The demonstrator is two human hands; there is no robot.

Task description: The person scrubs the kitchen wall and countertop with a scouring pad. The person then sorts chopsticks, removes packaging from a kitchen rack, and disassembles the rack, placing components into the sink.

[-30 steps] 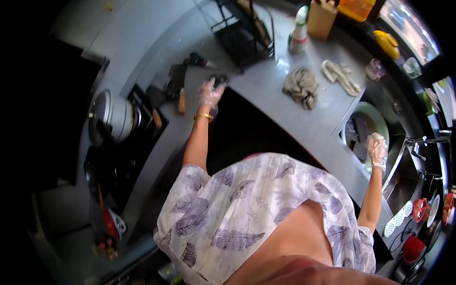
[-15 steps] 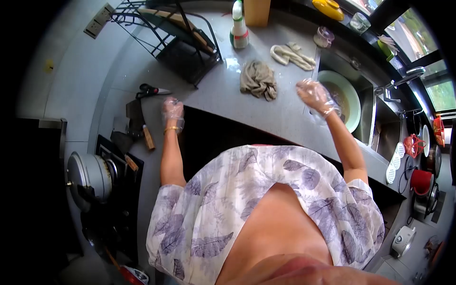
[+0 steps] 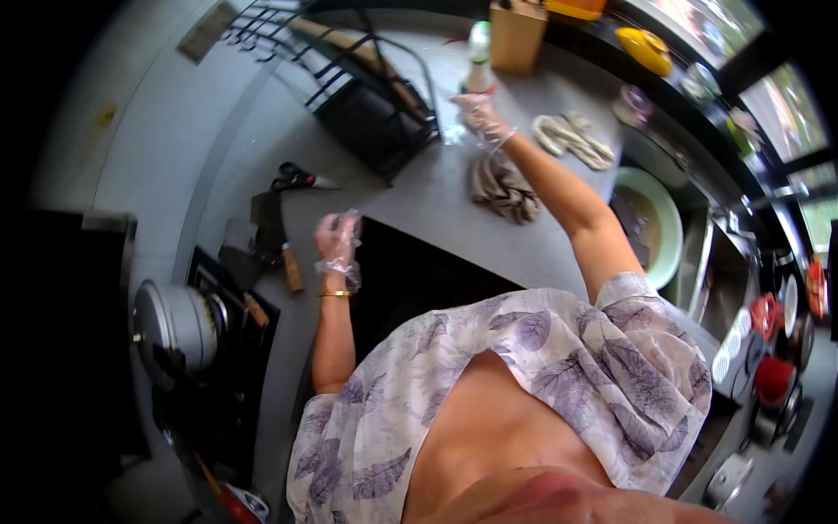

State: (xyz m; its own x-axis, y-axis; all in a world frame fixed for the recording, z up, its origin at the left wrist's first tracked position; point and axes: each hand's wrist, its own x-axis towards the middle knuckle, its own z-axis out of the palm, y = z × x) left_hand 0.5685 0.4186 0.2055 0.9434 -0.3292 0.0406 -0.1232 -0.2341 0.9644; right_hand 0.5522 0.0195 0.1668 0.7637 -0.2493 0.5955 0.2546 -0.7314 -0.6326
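Both of my hands wear clear plastic gloves. My right hand (image 3: 482, 117) is stretched across the counter to the white and green spray bottle (image 3: 478, 54) and covers its lower part. Blur hides whether its fingers grip the bottle. Just below that hand lies a crumpled grey-brown cloth (image 3: 504, 190), and to its right a folded whitish cloth (image 3: 573, 140). My left hand (image 3: 337, 237) is at the counter's front edge with curled fingers; whatever may be inside them is hidden. Scissors with black handles (image 3: 297, 177) and a cleaver with a wooden handle (image 3: 291, 269) lie near it.
A black metal rack (image 3: 375, 122) holding boards stands at the back left. A pale green basin (image 3: 668, 229) sits in the sink (image 3: 698, 262) on the right. Left of me is a pressure cooker (image 3: 179, 323) on the stove. A wooden block (image 3: 517, 39) stands behind the bottle.
My right hand has moved from beside the basin, leftward and away from me, to the spray bottle. My left hand stays by the counter edge. The whole view has shifted slightly.
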